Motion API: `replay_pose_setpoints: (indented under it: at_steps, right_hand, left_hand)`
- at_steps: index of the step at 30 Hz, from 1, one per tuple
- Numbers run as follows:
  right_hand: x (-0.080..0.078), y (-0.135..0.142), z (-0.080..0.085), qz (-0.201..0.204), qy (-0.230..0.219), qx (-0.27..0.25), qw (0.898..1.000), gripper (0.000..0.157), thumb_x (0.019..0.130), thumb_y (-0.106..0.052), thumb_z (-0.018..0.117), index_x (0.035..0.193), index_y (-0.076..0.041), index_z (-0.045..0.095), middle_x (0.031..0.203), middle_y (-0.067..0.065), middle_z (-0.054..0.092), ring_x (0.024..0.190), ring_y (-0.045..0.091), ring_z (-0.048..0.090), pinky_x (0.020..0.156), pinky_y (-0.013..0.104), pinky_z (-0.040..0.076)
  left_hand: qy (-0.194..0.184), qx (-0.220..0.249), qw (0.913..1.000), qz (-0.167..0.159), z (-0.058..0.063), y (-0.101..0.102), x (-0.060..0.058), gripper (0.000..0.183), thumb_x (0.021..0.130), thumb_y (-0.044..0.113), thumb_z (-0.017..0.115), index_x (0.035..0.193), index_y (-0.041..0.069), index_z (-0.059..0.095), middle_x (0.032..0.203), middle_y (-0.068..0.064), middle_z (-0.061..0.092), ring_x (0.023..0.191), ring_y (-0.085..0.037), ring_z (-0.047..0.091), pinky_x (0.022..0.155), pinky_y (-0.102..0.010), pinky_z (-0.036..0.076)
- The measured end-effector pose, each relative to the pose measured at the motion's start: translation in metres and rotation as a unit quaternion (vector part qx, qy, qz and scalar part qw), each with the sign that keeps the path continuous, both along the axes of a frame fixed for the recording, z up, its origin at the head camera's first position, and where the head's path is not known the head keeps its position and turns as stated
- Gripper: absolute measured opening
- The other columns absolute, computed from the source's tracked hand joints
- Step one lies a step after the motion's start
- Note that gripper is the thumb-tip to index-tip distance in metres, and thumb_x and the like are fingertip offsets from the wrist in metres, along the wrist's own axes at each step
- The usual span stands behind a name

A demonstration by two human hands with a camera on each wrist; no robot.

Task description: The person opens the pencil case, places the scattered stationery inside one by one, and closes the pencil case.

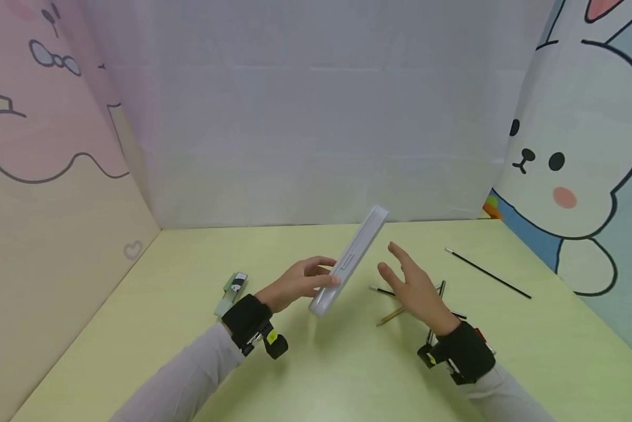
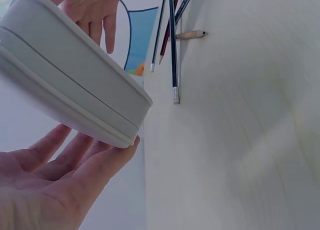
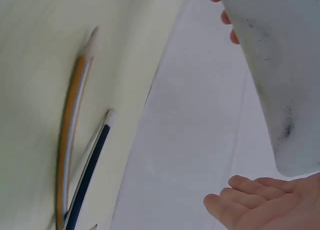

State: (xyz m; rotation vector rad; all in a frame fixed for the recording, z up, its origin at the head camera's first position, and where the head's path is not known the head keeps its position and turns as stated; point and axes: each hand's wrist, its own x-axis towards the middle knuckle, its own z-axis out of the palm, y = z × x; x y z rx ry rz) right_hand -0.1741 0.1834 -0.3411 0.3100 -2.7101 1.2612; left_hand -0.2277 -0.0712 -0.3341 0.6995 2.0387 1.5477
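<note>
My left hand [image 1: 300, 283] grips a white plastic pencil case [image 1: 349, 261] near its lower end, holding it tilted above the table. A seam runs along the case's side in the left wrist view, and dark smudges mark its face in the right wrist view. My right hand [image 1: 418, 293] is apart from the case, to its right, with fingers extended. Beneath the right hand several pencils lie crossed, among them a yellow pencil [image 3: 72, 135] and a dark pencil with a white end [image 3: 92, 165]; the hand and wrist strap partly hide them in the head view.
One black pencil [image 1: 487, 272] lies alone at the right of the pale yellow table [image 1: 273, 387]. A small light-green item with a panda picture [image 1: 233, 293] lies beside the left wrist. Printed side walls and a white back sheet [image 1: 316, 117] enclose the table.
</note>
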Motion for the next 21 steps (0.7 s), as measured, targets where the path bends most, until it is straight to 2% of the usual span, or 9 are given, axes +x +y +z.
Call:
replay_pose_setpoints:
  at_steps: [4, 8, 11, 15, 18, 21]
  right_hand:
    - [-0.003, -0.003, 0.009, 0.023, -0.012, -0.081, 0.996, 0.066, 0.103, -0.040, 0.038, 0.155, -0.008, 0.011, 0.160, 0.017, 0.020, 0.146, 0.040, 0.023, 0.116, 0.054, 0.025]
    - [-0.006, -0.005, 0.012, 0.053, -0.028, -0.161, 0.985, 0.069, 0.103, -0.044, 0.034, 0.155, -0.010, 0.006, 0.161, 0.017, 0.015, 0.148, 0.039, 0.017, 0.117, 0.056, 0.021]
    - [-0.008, -0.007, 0.014, 0.078, -0.021, -0.221, 0.972, 0.073, 0.102, -0.049, 0.033, 0.155, -0.008, 0.004, 0.162, 0.018, 0.011, 0.149, 0.038, 0.015, 0.118, 0.055, 0.020]
    - [-0.010, -0.012, 0.020, 0.104, -0.013, -0.312, 0.944, 0.077, 0.100, -0.052, 0.034, 0.155, -0.005, 0.007, 0.161, 0.018, 0.013, 0.150, 0.036, 0.013, 0.120, 0.051, 0.017]
    - [-0.009, -0.017, 0.025, 0.102, -0.027, -0.360, 0.927, 0.078, 0.099, -0.055, 0.033, 0.154, -0.004, 0.013, 0.158, 0.016, 0.021, 0.147, 0.032, 0.021, 0.120, 0.050, 0.017]
    - [-0.006, -0.021, 0.030, 0.087, -0.050, -0.383, 0.918, 0.079, 0.096, -0.059, 0.030, 0.152, -0.005, 0.020, 0.149, 0.008, 0.036, 0.139, 0.020, 0.035, 0.121, 0.047, 0.019]
  left_hand:
    - [-0.013, 0.011, 0.9999, -0.002, -0.001, 0.001, 0.003, 0.060, 0.089, 0.035, 0.062, 0.139, 0.005, 0.044, 0.130, -0.022, 0.057, 0.105, -0.018, 0.059, 0.093, -0.042, 0.049]
    - [-0.017, 0.012, 0.9998, -0.007, -0.002, 0.002, 0.006, 0.060, 0.090, 0.034, 0.062, 0.139, 0.006, 0.043, 0.130, -0.022, 0.057, 0.105, -0.018, 0.058, 0.094, -0.041, 0.049]
    - [-0.011, 0.010, 0.9998, -0.009, -0.002, 0.003, 0.009, 0.062, 0.090, 0.036, 0.062, 0.140, 0.005, 0.043, 0.131, -0.022, 0.056, 0.108, -0.020, 0.058, 0.095, -0.043, 0.048]
    - [-0.003, 0.013, 0.9999, 0.001, -0.001, 0.005, 0.013, 0.062, 0.090, 0.037, 0.063, 0.140, 0.006, 0.043, 0.131, -0.022, 0.056, 0.110, -0.022, 0.058, 0.096, -0.044, 0.048]
    - [0.001, 0.016, 0.9998, 0.010, -0.001, 0.006, 0.017, 0.061, 0.090, 0.036, 0.064, 0.140, 0.007, 0.043, 0.130, -0.022, 0.056, 0.109, -0.021, 0.058, 0.095, -0.042, 0.049]
    - [0.006, 0.019, 0.9997, 0.016, -0.001, 0.008, 0.023, 0.060, 0.090, 0.035, 0.064, 0.140, 0.007, 0.044, 0.129, -0.021, 0.057, 0.108, -0.021, 0.059, 0.093, -0.039, 0.050]
